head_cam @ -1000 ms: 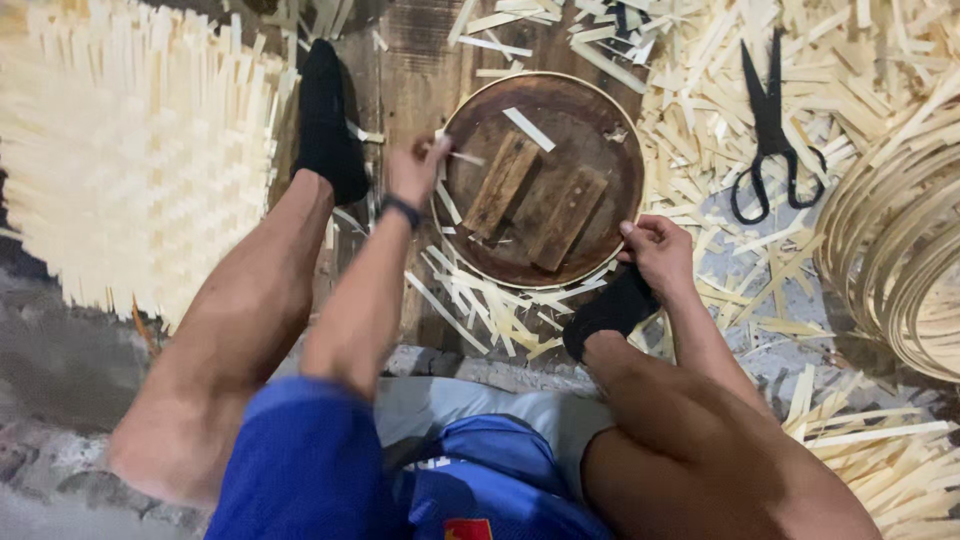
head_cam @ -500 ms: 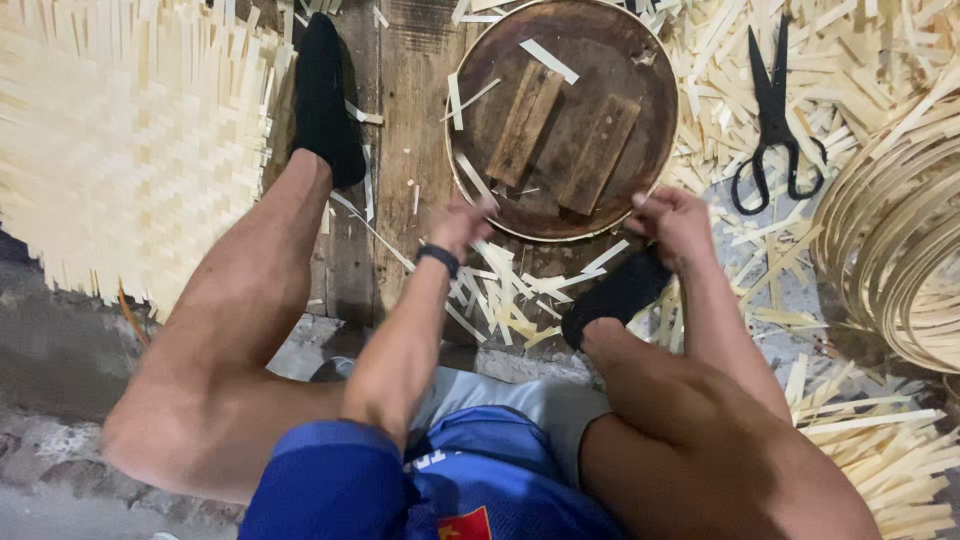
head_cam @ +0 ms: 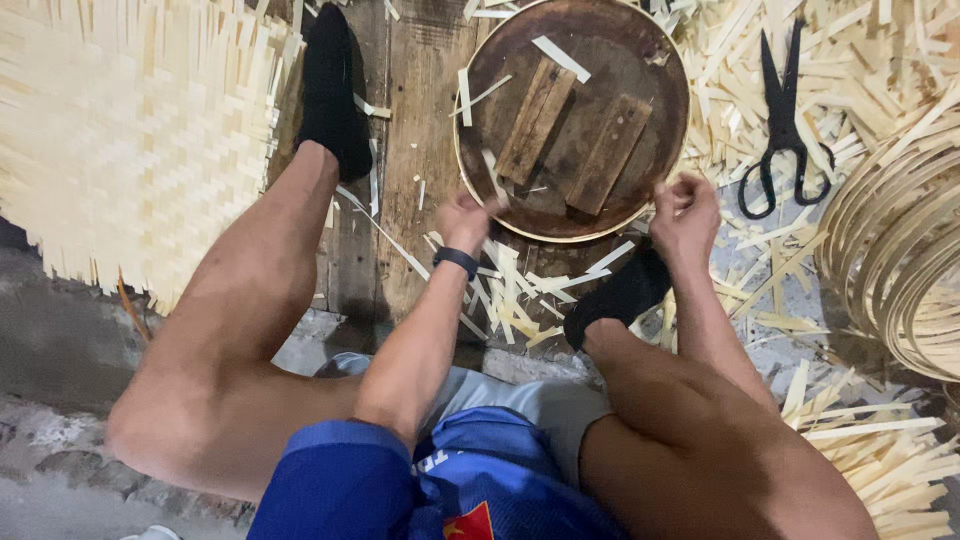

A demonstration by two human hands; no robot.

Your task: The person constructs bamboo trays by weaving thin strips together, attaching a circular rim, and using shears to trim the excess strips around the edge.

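The left hand (head_cam: 466, 218) and right hand (head_cam: 685, 208) were both clamped on the near rim of the round wooden form (head_cam: 600, 60). It looked like the seating step; next called for an even two-handed pull.

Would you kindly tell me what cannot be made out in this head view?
- Left hand: its fingers curl at the round wooden disc's rim; what they pinch is hidden.
- Right hand: fist closed, contents hidden.
- Bamboo hoops: cut off by the right edge.
- Woven mat: cut off left.
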